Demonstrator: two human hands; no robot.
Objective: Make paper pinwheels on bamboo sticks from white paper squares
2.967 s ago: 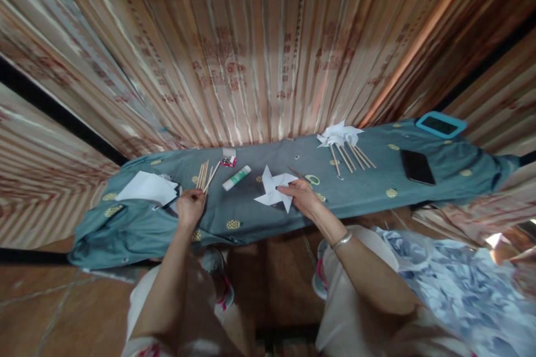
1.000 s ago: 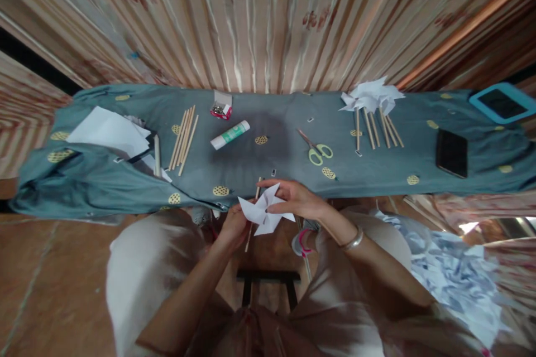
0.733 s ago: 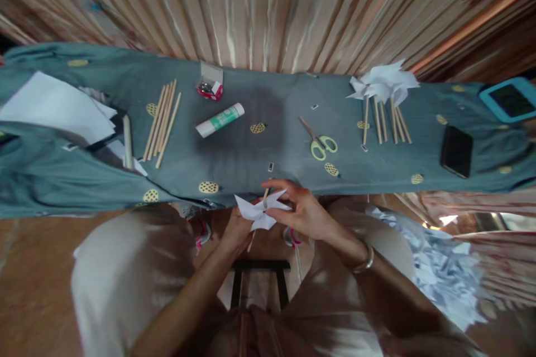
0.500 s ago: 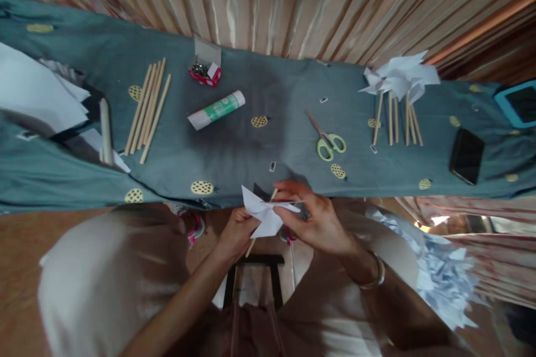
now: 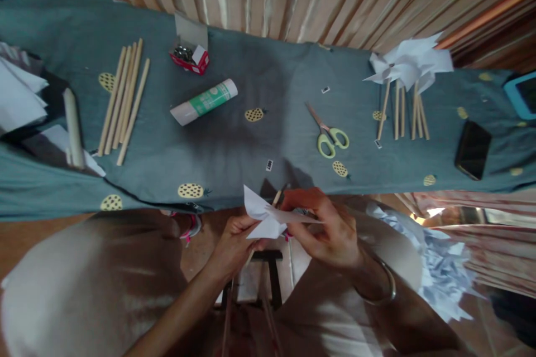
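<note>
A white paper pinwheel [image 5: 266, 227] on a thin wooden stick [image 5: 277, 197] is between my hands, just below the table's front edge. My left hand [image 5: 234, 240] is closed on it from the left, around the stick behind the paper blades. At the right blades, my right hand [image 5: 329, 226] is closed with thumb and fingers on the paper. The fingers of the right hand hide part of the pinwheel's right side. Finished-looking paper pinwheels [image 5: 408, 64] on sticks lie at the right of the table.
On the teal cloth [image 5: 293, 134] lie scissors [image 5: 329, 136], a glue stick [image 5: 205, 101], an open red box of small metal pieces [image 5: 190, 58], several wooden sticks [image 5: 121, 100], paper sheets [image 5: 19, 95] and a dark phone [image 5: 473, 149]. Folded white paper [image 5: 446, 273] is heaped beside my right leg.
My right hand's fingers have shifted on the pinwheel, and its paper has turned slightly. Both hands keep hold. The camera view has tilted a little, so most table items at left appear further left.
</note>
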